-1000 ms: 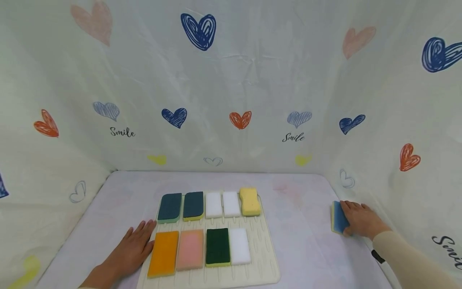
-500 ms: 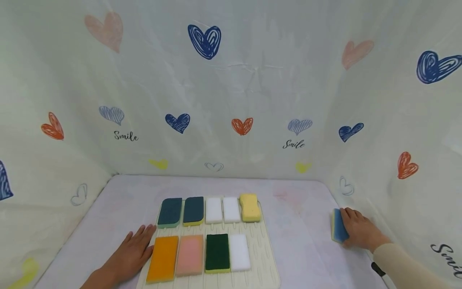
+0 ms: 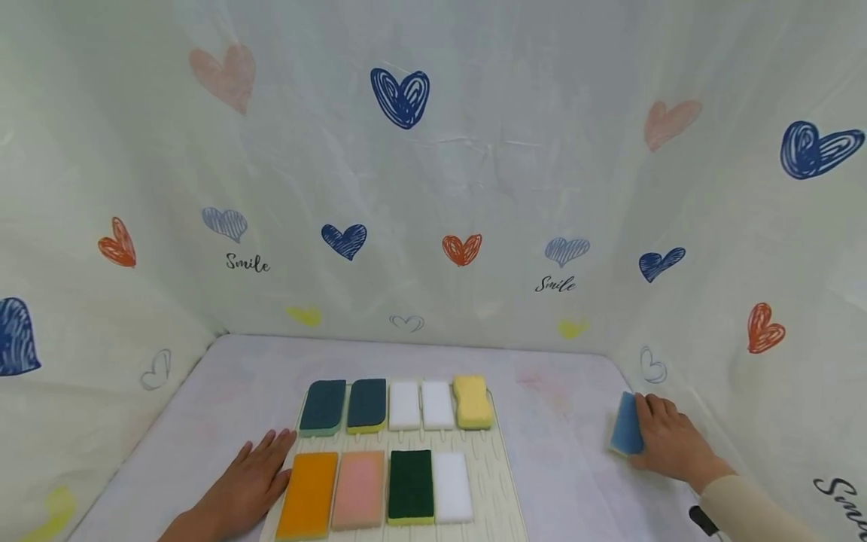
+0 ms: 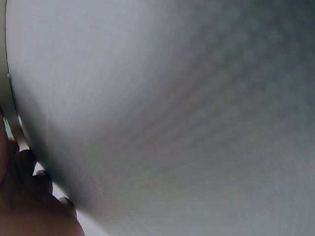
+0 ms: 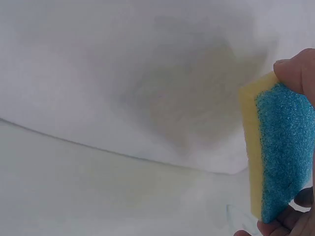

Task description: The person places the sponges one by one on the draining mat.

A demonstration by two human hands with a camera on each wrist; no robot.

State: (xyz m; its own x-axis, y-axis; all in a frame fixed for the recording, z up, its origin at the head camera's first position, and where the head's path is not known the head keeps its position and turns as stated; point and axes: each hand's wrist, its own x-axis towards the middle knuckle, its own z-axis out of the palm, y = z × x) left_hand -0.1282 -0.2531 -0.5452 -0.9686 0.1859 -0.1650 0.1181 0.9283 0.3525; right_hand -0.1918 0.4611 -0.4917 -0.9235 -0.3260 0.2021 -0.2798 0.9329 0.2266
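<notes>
In the head view my right hand pinches a blue-topped sponge by its edges at the right side of the table. The right wrist view shows the sponge's blue scrub face and yellow foam, thumb on one end and fingers at the other, with a shadow on the cloth. My left hand lies with straight fingers beside the left edge of a cream ridged tray, fingertips touching it. An orange sponge is nearest to that hand. The left wrist view is mostly blurred cloth.
On the tray's back row are two dark teal sponges, two white ones and a yellow wavy-edged sponge. Its front row also bears pink, dark green and white sponges. Heart-printed cloth walls enclose the table.
The right hand has tilted the blue sponge and brought it slightly left, apparently off the table. The head view has shifted, so everything sits lower. The left hand stays by the tray.
</notes>
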